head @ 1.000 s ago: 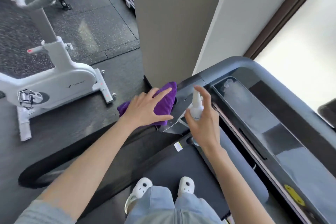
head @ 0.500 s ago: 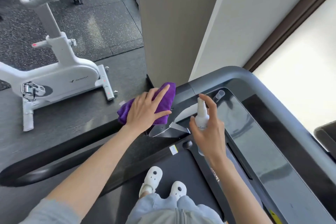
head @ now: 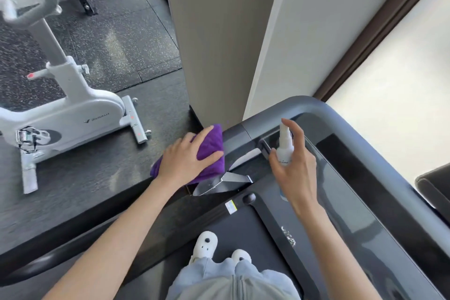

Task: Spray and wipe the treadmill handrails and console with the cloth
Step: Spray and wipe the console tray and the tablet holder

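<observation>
Fingers spread flat, the left hand (head: 185, 163) presses the purple cloth (head: 209, 153) onto the treadmill handrail (head: 233, 135) at frame centre, while the right hand (head: 294, 168), fingers curled and forefinger on the nozzle, grips the white spray bottle (head: 285, 146) over the dark console (head: 345, 178) to the right.

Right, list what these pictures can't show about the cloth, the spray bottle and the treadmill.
Head view only:
- purple cloth: mostly covered by the left hand; the handrail surface under it is hidden.
- spray bottle: lower body hidden behind the right hand; label too small to read; any mist not discernible.
- console: cut off by the frame's right edge; glare hides whether it is wet.
- exercise bike: its top is blurred.
</observation>
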A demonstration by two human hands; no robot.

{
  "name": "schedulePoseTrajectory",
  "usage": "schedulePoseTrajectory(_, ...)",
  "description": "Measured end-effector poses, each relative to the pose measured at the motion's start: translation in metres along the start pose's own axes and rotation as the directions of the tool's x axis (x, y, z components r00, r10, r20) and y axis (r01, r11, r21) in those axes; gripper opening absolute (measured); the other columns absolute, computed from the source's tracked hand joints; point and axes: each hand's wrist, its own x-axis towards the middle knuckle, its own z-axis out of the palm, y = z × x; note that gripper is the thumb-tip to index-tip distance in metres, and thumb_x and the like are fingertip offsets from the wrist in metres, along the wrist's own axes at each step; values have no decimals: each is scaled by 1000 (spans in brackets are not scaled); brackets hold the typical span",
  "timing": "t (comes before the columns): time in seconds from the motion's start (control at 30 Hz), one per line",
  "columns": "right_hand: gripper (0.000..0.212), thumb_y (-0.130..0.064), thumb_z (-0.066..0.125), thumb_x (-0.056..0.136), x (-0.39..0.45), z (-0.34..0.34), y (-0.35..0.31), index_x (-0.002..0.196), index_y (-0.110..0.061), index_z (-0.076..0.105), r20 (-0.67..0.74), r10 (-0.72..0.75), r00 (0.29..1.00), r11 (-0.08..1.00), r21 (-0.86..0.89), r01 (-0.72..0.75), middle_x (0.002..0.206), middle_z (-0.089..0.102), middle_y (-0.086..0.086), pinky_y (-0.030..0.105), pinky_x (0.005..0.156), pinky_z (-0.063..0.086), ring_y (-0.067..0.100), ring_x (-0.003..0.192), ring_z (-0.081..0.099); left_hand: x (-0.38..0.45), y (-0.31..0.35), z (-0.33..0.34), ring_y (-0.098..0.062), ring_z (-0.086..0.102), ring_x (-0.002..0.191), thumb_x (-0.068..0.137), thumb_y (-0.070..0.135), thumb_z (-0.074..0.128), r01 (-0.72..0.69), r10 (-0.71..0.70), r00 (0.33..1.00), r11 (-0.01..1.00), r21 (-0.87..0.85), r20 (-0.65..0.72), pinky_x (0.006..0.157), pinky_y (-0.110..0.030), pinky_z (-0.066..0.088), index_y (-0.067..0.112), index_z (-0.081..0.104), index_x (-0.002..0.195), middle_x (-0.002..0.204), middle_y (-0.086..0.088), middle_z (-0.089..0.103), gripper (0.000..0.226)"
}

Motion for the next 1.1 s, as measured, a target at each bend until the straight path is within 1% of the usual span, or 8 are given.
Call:
schedulePoseTrajectory(0.13, 66, -4, 62, 86, 3, 1, 1, 132, -44, 35, 19, -17, 1000, 998, -54, 18, 72, 56, -1, 33, 60, 43, 22, 60, 51, -23, -15, 2, -25, 57, 105, 79, 79, 28, -59, 65, 997, 987, 147, -39, 87, -40, 44, 37, 20, 152, 120, -1, 54, 85)
schedulePoseTrajectory(0.23, 65, -2, 62, 82, 3, 6, 1, 127, -42, 39, -17, 2, 1000, 999, -33, -2, 67, 50, -7, 28, 61, 36, 16, 60, 47, -19, -8, 1, -27, 58, 103, 80, 76, 40, -48, 57, 995, 992, 117, -78, 86, -43, 45, 34, 26, 151, 118, -3, 55, 83)
schedulePoseTrajectory(0.33, 67, 1, 63, 78, 2, 8, 4, 125, -42, 42, -56, 11, 998, 1000, -21, -12, 70, 55, -6, 19, 60, 32, 15, 68, 48, -19, -8, 1, -25, 58, 104, 81, 76, 38, -60, 70, 994, 990, 128, -79, 87, -42, 46, 34, 24, 151, 120, -2, 55, 83)
schedulePoseTrajectory(0.5, 68, -1, 58, 79, 2, 1, 8, 129, -42, 37, -50, 43, 998, 994, -100, -48, 81, 63, 1, 33, 61, 44, 24, 62, 51, -20, -7, 1, -27, 59, 99, 80, 75, 37, -64, 78, 992, 989, 135, -96, 81, -41, 47, 32, 28, 151, 120, -3, 57, 84)
schedulePoseTrajectory(0.57, 68, -1, 59, 80, 2, -7, 11, 130, -40, 36, -93, 32, 995, 988, -146, -45, 79, 57, -3, 32, 58, 39, 22, 58, 48, -19, -8, 2, -26, 59, 100, 80, 77, 35, -60, 74, 992, 989, 136, -99, 81, -40, 47, 32, 29, 150, 121, -3, 57, 83)
schedulePoseTrajectory(0.73, 66, -3, 59, 80, 16, -31, 19, 129, -39, 35, -226, 78, 971, 963, -234, -132, 71, 50, 2, 32, 58, 35, 31, 61, 47, -18, -8, 3, -25, 59, 98, 78, 80, 21, -54, 70, 993, 986, 159, -93, 80, -39, 48, 32, 28, 150, 122, -1, 56, 87)
schedulePoseTrajectory(0.9, 57, -7, 54, 77, 26, -43, 29, 125, -37, 41, -333, 130, 934, 979, -108, -175, 58, 42, -6, 33, 58, 39, 28, 57, 45, -17, -7, 2, -25, 59, 96, 78, 80, 19, -60, 74, 993, 986, 155, -87, 77, -39, 49, 30, 30, 150, 119, -3, 58, 89)
schedulePoseTrajectory(1.1, 61, -7, 52, 80, 12, -54, 43, 131, -35, 37, -382, 148, 912, 961, -162, -224, 66, 46, -1, 31, 60, 35, 28, 57, 46, -18, -6, -1, -27, 60, 94, 78, 79, 22, -68, 80, 994, 987, 142, -80, 76, -42, 51, 27, 34, 149, 117, -6, 58, 89)
